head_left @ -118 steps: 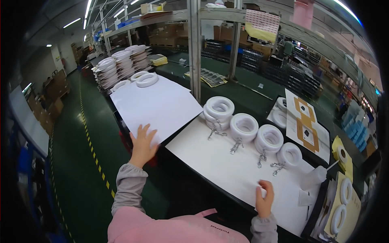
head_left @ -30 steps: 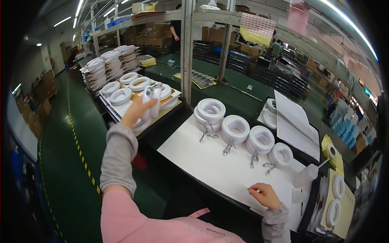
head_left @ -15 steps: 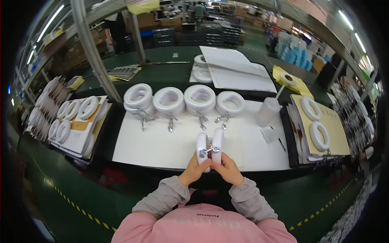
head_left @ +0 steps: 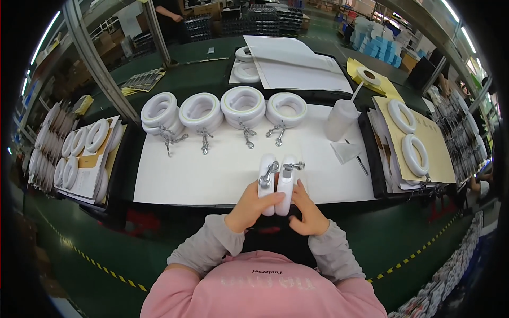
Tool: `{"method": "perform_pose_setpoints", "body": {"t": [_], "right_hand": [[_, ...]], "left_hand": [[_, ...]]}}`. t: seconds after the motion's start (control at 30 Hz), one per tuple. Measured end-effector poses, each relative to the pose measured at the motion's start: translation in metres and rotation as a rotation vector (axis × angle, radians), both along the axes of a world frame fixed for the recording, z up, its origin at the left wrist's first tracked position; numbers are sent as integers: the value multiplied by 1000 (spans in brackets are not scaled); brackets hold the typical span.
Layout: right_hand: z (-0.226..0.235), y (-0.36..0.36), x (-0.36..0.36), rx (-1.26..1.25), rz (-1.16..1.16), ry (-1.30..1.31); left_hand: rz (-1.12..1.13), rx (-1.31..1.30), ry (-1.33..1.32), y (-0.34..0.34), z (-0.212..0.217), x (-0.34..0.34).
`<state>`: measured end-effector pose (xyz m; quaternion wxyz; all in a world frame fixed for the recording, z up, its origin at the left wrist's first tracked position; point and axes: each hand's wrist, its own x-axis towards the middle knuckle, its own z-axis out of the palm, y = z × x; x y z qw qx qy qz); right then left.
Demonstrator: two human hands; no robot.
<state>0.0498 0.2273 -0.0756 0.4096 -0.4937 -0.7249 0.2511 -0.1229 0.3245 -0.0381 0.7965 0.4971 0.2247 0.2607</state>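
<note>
Holding two white oval rings on edge, side by side, both hands work at the near rim of the white work sheet (head_left: 212, 175), in the head view, the only one here. Left hand (head_left: 250, 208) is wrapped about the left ring (head_left: 266, 180), thumb across its lower front, fingers closed behind it; right hand (head_left: 306, 214) cups the right ring (head_left: 287, 183) from the outer side, fingers (head_left: 302, 192) curled narrow against its edge. Rings touch each other between the two hands. A metal clasp and short chain (head_left: 269, 174) lies across the left ring's top, just above the left thumb; a second metal clip (head_left: 293, 166) sits at the right ring's upper end, beyond the right fingertips. Farther out from the fingers, well apart: a row of four ring stacks (head_left: 243, 103) with chains hanging toward the hands. A plastic squeeze bottle (head_left: 340, 120) stands beyond the right hand and off to its outer side; single rings lie on a tan sheet (head_left: 424, 127) further right. More rings on a tray (head_left: 87, 153) well off past the left hand. Judgement: the step in hand looks like pairing or checking the two pieces, hardware upward. Next move likely calls for a steady two-hand grip and care that the loose chain does not snag as the pair is set down or joined.
</note>
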Motion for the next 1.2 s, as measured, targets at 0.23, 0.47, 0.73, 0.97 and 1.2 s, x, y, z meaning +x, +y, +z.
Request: {"method": "perform_pose_setpoints", "body": {"t": [0.23, 0.47, 0.73, 0.97, 1.2], "right_hand": [[-8, 1, -23, -153, -154, 14], [2, -6, -36, -128, -212, -35], [-23, -7, -46, 81, -230, 211], [26, -17, -42, 337, -254, -107], [65, -26, -78, -63, -48, 266]], "left_hand": [[-193, 21, 65, 14, 2, -7], [-225, 39, 178, 11, -11, -4], [-138, 258, 236, -15, -10, -21], [-10, 1457, 287, -14, -36, -29], [214, 1682, -11, -8, -1, -32]]}}
